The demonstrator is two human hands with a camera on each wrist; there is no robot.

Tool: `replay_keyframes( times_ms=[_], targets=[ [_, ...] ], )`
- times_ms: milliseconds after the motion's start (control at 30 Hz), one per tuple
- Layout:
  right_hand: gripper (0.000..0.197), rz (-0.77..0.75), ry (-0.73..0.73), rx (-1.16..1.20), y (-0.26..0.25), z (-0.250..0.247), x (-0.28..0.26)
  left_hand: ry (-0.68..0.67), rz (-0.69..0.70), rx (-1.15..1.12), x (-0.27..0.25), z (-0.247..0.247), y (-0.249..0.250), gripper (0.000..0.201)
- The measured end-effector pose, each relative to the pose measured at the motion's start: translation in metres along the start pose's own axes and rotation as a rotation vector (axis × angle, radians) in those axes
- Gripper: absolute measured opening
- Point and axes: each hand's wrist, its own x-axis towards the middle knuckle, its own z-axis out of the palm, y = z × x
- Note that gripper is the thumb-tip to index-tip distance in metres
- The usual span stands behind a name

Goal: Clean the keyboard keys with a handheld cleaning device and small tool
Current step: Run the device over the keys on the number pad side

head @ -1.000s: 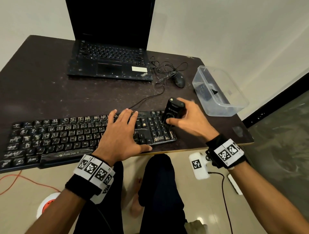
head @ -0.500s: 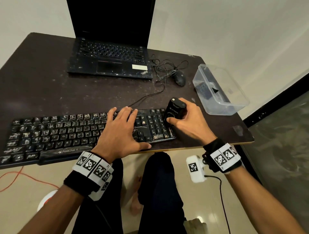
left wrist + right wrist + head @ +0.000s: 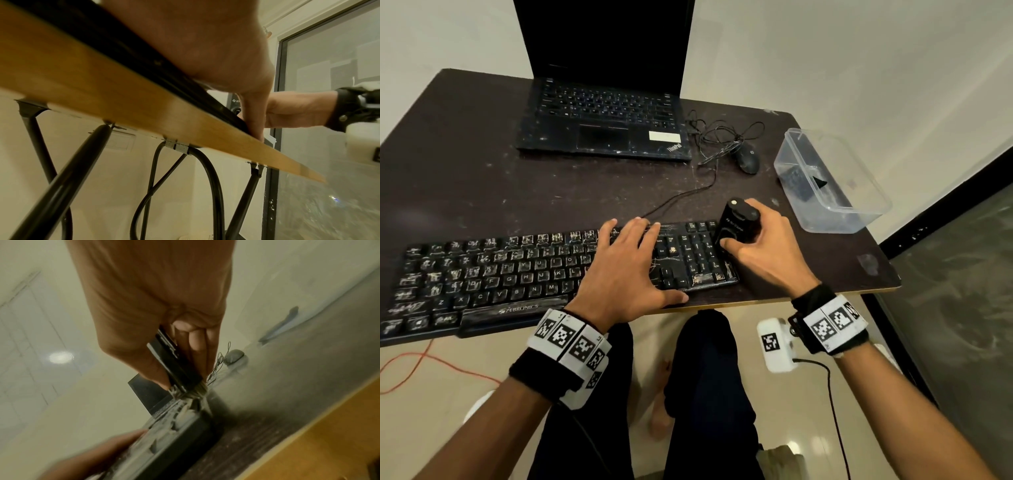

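Keyboard, black, dusty and full-sized, is laid along the near edge of the dark brown table. It is pressed flat by the left hand, fingers straight. At its right end, the black handheld cleaning device is gripped by the right hand, bristles on the keys. Beyond, bare tabletop is left before the open black laptop.

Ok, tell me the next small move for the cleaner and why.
Probably slide the cleaner leftward along the number pad. The right hand holds it at the keyboard's right end, its bristles on the keys, while the left hand lies flat, steadying the keyboard; the keys to the left look dusty.
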Motion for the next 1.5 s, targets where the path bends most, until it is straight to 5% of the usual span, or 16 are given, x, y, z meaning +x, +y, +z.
replay_keyframes(
  times_ms=[1500],
  targets=[
    [0.035,0.003,0.129,0.026,0.002,0.000,-0.024,-0.030,0.004,0.037,0.012,0.000,-0.006,0.136]
  ],
)
